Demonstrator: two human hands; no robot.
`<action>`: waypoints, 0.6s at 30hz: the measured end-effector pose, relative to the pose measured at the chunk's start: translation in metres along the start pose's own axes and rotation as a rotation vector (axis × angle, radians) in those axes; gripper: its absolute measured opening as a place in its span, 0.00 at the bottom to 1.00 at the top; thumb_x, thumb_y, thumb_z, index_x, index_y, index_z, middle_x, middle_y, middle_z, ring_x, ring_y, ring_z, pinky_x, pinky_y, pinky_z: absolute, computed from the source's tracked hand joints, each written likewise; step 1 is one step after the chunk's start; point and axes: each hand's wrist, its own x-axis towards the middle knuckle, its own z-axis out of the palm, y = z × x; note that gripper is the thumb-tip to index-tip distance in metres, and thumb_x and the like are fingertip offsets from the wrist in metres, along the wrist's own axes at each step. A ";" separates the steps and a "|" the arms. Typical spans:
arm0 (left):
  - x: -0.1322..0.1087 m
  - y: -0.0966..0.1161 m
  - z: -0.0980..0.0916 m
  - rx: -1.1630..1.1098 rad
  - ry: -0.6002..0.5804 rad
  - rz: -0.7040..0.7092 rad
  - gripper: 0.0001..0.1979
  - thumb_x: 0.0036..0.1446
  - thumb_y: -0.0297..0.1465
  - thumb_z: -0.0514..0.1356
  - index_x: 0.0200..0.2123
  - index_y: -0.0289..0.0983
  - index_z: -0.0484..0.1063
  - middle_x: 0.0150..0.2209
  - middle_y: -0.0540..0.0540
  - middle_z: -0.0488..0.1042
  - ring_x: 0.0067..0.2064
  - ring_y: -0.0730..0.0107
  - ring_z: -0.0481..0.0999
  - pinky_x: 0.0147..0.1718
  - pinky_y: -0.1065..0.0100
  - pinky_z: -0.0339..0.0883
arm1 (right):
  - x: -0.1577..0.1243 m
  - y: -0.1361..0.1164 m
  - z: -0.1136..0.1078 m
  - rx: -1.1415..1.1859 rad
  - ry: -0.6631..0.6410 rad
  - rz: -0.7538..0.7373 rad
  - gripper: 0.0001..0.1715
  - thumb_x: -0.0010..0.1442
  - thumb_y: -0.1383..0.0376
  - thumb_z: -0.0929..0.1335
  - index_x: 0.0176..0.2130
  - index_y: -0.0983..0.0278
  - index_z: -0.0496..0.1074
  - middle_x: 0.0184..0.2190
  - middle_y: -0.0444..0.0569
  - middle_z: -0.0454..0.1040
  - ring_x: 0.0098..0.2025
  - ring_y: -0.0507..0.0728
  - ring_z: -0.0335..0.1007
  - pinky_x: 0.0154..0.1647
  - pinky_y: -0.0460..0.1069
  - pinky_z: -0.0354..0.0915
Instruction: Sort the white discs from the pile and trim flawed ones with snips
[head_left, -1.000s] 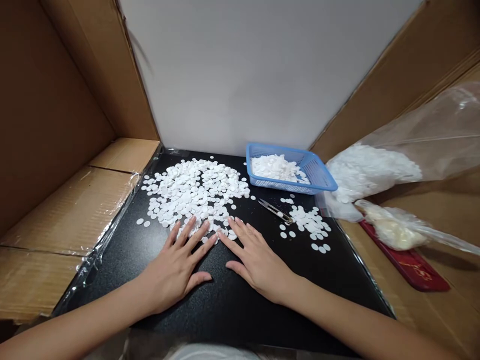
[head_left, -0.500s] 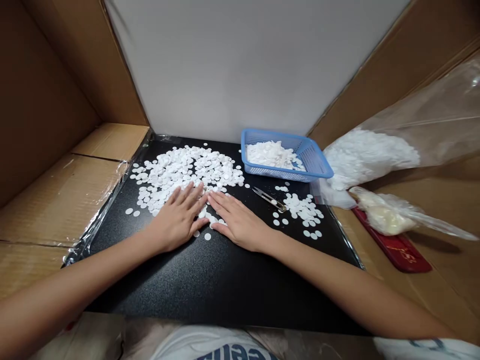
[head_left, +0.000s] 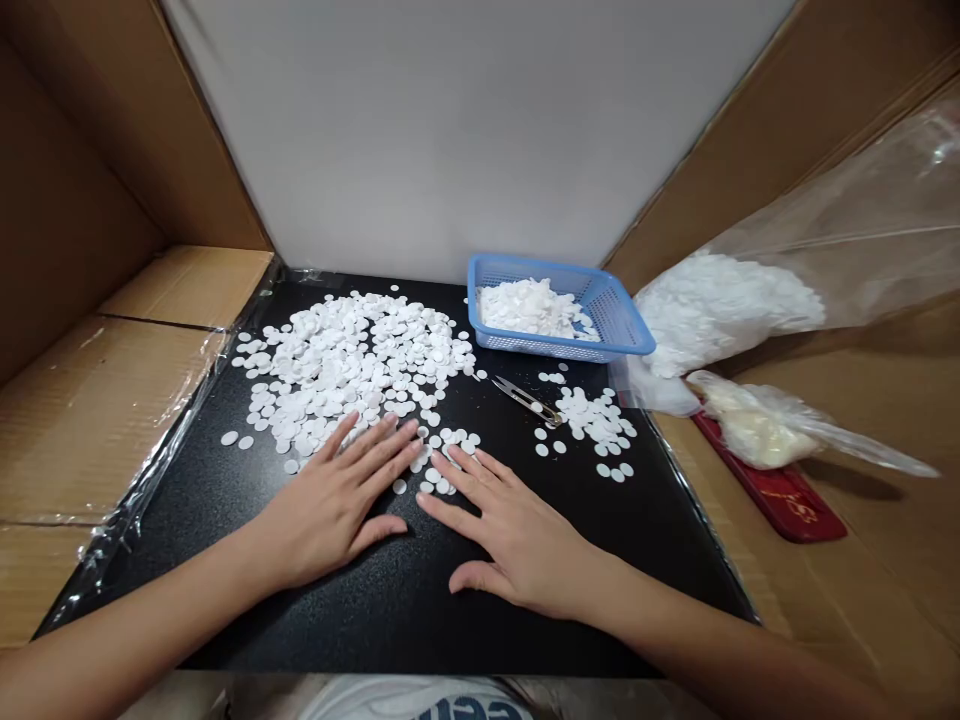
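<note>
A wide heap of small white discs (head_left: pixel 352 350) is spread over the black tabletop (head_left: pixel 390 610). My left hand (head_left: pixel 337 500) lies palm down with fingers spread, its fingertips over the near edge of the heap. To its right, my right hand (head_left: pixel 502 525) is also palm down with fingers apart, its fingertips at a few loose discs (head_left: pixel 450 440). Neither hand grips anything. Beyond my right hand, a pair of thread snips (head_left: pixel 529 402) rests beside a smaller cluster of white discs (head_left: pixel 596 418).
A blue plastic basket (head_left: pixel 559 346) holding white discs stands at the back right. Further right are a clear bag of white pieces (head_left: pixel 727 310), a knotted bag with pale yellow contents (head_left: pixel 757 425) and a red flat object (head_left: pixel 795 505). Cardboard walls (head_left: pixel 82 140) flank the table.
Both hands have drawn back toward me and moved apart, with fingers spread wider. Some discs now lie loose between the heap and my right hand. The camera view has shifted slightly.
</note>
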 end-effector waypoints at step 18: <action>0.000 0.008 -0.001 0.026 0.075 -0.064 0.34 0.69 0.49 0.51 0.72 0.43 0.50 0.72 0.43 0.52 0.73 0.49 0.45 0.70 0.47 0.38 | -0.003 0.012 -0.003 0.046 0.464 0.156 0.11 0.69 0.69 0.64 0.47 0.66 0.74 0.43 0.56 0.75 0.45 0.60 0.70 0.46 0.57 0.70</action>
